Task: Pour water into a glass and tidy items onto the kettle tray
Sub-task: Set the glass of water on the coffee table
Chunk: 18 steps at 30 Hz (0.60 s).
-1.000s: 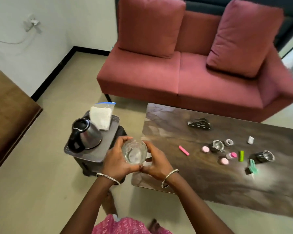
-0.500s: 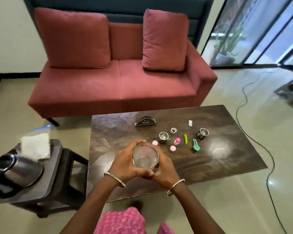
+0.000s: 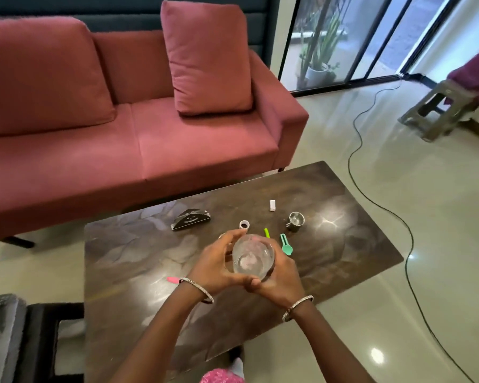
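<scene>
I have the clear round drinking glass [image 3: 252,257] cupped between my left hand [image 3: 219,268] and right hand [image 3: 281,277], both clasped around it above the dark marbled coffee table [image 3: 138,261], presumably to steady the water (it looks part full). I count one steel cup [image 3: 296,221], one green spoon [image 3: 286,245], one black holder [image 3: 190,219].

We see a dark, marble-patterned rectangular coffee table [image 3: 138,244] standing on a pale glossy floor [image 3: 398,205]. On it lie a black triangular holder [image 3: 190,219], a small white-rimmed cap [image 3: 244,224], a white block [image 3: 272,205], a steel cup [image 3: 296,220], a lime stick [image 3: 267,232], a green plastic scoop [image 3: 286,245] and a pink piece [image 3: 173,279].
</scene>
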Each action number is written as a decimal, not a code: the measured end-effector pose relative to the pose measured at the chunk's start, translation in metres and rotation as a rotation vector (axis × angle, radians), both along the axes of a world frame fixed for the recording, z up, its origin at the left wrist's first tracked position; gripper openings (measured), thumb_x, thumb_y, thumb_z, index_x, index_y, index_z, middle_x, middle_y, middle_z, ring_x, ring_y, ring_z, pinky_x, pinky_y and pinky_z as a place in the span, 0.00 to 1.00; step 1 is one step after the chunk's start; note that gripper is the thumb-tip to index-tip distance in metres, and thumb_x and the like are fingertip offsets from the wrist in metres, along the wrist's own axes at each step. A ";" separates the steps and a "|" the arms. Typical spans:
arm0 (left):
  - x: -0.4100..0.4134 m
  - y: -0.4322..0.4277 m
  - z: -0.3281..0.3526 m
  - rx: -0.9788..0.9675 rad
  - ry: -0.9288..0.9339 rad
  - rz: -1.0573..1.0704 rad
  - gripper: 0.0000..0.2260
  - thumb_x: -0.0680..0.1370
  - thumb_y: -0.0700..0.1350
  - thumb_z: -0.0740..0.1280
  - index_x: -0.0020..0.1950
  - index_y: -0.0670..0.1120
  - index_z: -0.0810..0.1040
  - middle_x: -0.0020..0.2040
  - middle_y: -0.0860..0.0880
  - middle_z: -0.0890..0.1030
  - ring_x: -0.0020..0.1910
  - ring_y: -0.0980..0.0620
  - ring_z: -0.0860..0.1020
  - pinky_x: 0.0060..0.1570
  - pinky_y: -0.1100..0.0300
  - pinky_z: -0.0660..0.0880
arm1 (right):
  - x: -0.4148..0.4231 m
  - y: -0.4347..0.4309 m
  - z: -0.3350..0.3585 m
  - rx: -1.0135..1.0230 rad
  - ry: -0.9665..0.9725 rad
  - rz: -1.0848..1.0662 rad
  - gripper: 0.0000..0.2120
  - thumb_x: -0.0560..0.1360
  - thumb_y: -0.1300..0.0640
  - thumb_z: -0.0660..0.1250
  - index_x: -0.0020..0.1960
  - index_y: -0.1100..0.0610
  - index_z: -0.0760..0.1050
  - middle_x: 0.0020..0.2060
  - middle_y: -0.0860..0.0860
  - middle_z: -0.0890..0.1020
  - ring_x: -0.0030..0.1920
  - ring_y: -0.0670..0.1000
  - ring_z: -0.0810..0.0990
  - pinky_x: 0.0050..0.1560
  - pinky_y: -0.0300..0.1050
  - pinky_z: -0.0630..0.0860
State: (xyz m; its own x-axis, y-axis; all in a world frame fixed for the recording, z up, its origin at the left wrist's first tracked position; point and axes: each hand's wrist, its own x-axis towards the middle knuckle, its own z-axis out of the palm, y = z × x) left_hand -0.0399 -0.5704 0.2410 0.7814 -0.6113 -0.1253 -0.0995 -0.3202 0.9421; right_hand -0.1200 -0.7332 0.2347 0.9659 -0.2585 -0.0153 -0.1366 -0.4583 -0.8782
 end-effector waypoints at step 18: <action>0.146 -0.092 -0.077 0.111 0.089 0.188 0.42 0.53 0.57 0.83 0.64 0.53 0.73 0.56 0.58 0.80 0.54 0.62 0.79 0.55 0.61 0.77 | 0.181 -0.096 -0.075 -0.159 0.249 0.147 0.37 0.57 0.45 0.77 0.62 0.44 0.65 0.48 0.45 0.84 0.47 0.53 0.84 0.44 0.49 0.80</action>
State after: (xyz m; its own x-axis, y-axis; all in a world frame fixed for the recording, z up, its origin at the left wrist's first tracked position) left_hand 0.1065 -0.6625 0.1642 0.8629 -0.4349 -0.2576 0.0537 -0.4278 0.9023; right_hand 0.0606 -0.8290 0.1601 0.9648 -0.1344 -0.2262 -0.2601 -0.6180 -0.7419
